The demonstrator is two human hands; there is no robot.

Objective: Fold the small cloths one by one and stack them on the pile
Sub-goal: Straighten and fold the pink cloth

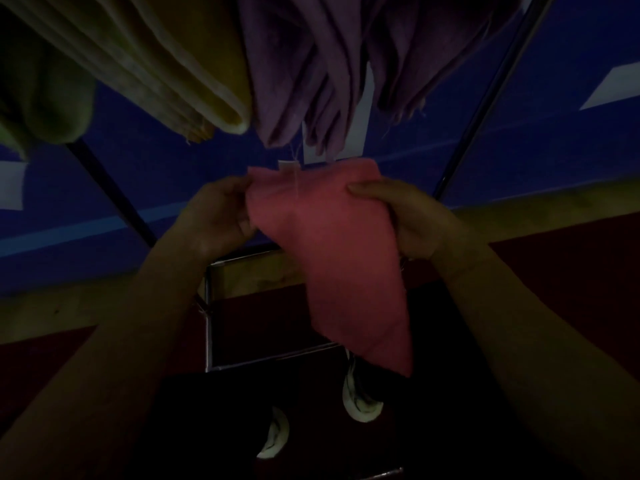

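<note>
A dim laundry-sorting corner: folded yellow towels (145,64) and purple cloths (311,64) on a blue table (554,116)

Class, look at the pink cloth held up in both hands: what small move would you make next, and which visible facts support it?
Probably bring the two hands together so the top corners meet and the cloth folds in half. The left hand and right hand each pinch an upper corner of the pink cloth, which hangs loose to a point off the table, not yet folded. The yellow cloths and purple cloths lie beyond.
</note>
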